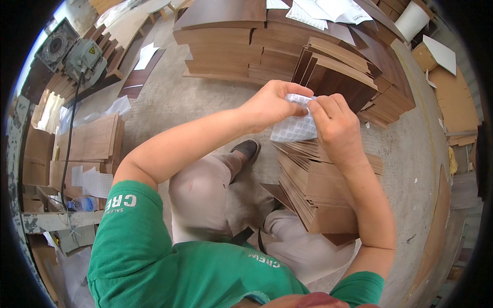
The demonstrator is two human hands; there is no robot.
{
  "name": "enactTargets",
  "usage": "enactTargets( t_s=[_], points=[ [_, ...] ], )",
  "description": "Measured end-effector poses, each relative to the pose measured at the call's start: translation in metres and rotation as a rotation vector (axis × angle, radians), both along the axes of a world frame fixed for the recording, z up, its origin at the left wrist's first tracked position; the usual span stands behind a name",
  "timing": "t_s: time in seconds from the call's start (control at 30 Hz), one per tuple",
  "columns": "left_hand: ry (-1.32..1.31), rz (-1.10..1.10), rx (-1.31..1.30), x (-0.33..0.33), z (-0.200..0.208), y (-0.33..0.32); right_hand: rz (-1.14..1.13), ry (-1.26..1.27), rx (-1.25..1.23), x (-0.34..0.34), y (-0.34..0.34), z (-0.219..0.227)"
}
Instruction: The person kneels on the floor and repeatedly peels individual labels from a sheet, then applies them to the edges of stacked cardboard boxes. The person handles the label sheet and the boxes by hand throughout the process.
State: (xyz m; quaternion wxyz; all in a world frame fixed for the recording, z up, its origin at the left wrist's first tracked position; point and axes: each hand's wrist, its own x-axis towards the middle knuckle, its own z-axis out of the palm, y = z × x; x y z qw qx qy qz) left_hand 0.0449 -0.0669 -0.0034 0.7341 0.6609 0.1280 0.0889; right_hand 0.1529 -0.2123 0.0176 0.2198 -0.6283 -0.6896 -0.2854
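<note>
**Dotted sheet (294, 128) pinched in my left hand (272, 105) and right hand (336, 123)**

My left hand holds the sheet by its upper edge, the index finger reaching over the top and the thumb lying against the dotted face. My right hand, fingers bent, has its fingertips closed on the same sheet at its upper right, just beside my left thumb. The sheet hangs tilted below and between both hands, pale, with rows of round grey dots.

Just below my right hand stands a pile of thin brown panels (328, 190), fanned out unevenly; my right forearm passes in front of part of it. Below my left hand, and a little to its left, is my dark shoe (247, 150) on the concrete floor (411, 138).

Just beyond both hands, dark boards (341, 82) lean together against a big stack (221, 46) of wood panels, with white papers (341, 10) on top.

Well off to the left of my left hand are more panels (92, 136), a bottle (82, 204) lower down and a grey motor (84, 64) higher up. Well to the right of my right hand, cardboard (454, 97) leans by the wall.
</note>
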Motion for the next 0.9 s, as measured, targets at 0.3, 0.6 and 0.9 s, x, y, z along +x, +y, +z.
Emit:
enactTargets(
  t_s=[0.3,0.6,0.9],
  points=[
    [-0.246,0.567,1.345,0.057,-0.062,0.074,-0.212,1.331,-0.159,0.138,0.001,-0.039],
    [0.230,0.635,0.393,0.157,-0.066,0.042,-0.546,-0.190,-0.178,0.207,0.007,-0.106],
    [0.090,0.568,0.253,0.150,-0.063,0.037,-0.359,1.260,0.126,0.218,-0.021,-0.053]
  ],
)
